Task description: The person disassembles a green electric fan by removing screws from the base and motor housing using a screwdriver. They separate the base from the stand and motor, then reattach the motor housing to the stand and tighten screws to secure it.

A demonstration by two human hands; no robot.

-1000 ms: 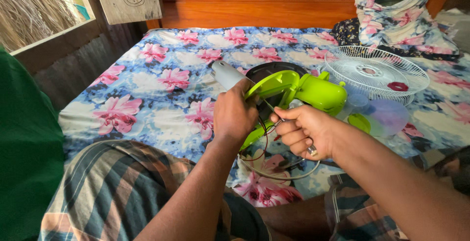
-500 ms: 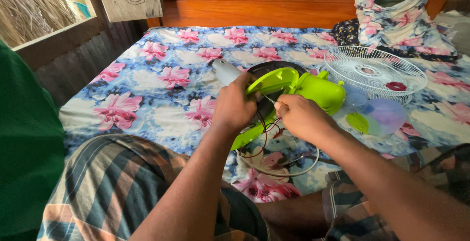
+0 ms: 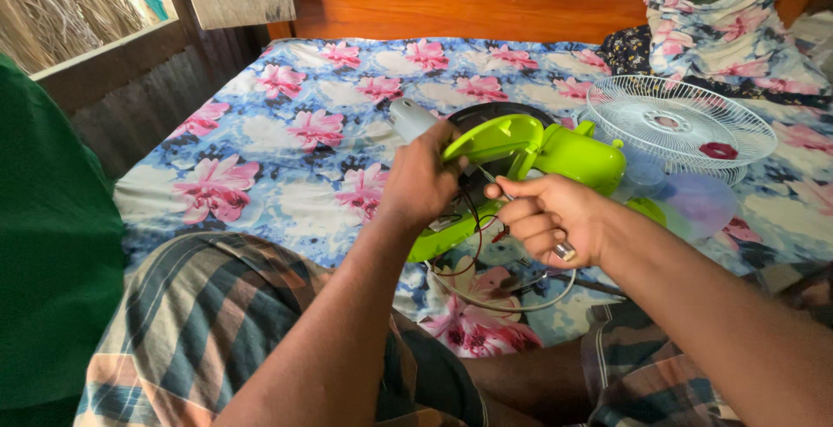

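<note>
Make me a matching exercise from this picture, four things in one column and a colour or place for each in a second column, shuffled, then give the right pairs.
Things:
1. fan body
2. wire grille
3. left hand
4. right hand

Descriptions:
A. white, lying on the floral bedsheet to the right
B. wears a ring, pinches a thin tool
C. bright green plastic
D. grips the fan's open green casing

Pairs: 1-C, 2-A, 3-D, 4-B
</note>
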